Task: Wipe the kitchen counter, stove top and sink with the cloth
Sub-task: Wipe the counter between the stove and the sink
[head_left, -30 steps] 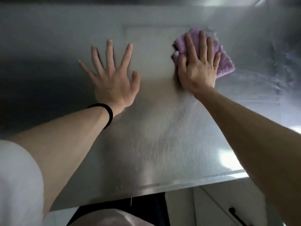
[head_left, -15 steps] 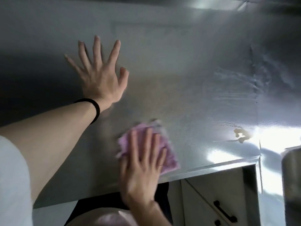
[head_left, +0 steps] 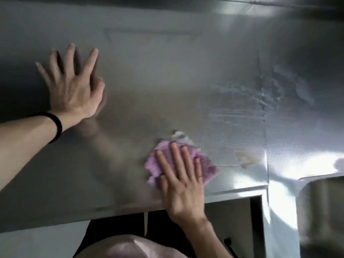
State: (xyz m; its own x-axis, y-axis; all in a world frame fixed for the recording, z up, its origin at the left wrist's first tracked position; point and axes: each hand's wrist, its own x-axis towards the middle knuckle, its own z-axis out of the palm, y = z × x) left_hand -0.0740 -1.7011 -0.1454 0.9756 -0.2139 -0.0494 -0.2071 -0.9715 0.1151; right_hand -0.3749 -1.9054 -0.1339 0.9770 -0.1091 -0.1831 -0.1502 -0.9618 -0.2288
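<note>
A purple fluffy cloth point(head_left: 208, 169) lies on the steel counter point(head_left: 167, 86) near its front edge. My right hand point(head_left: 181, 183) presses flat on the cloth with straight fingers. Over at the left, my left hand point(head_left: 71, 88) rests flat on the counter, fingers spread, a black band on its wrist. A pale dried stain point(head_left: 245, 159) sits on the counter just right of the cloth. Wet smears point(head_left: 247, 94) show on the steel further back at the right.
The sink basin point(head_left: 322, 205) opens at the lower right, past a seam in the steel. Below the counter's front edge are a white cabinet front point(head_left: 230, 216) and a black handle point(head_left: 229, 244). A steel backsplash point(head_left: 167, 4) rises along the far edge.
My right hand swept the cloth from the far middle of the counter down to the front edge, then slightly right toward the stain. My left hand stays flat at the left.
</note>
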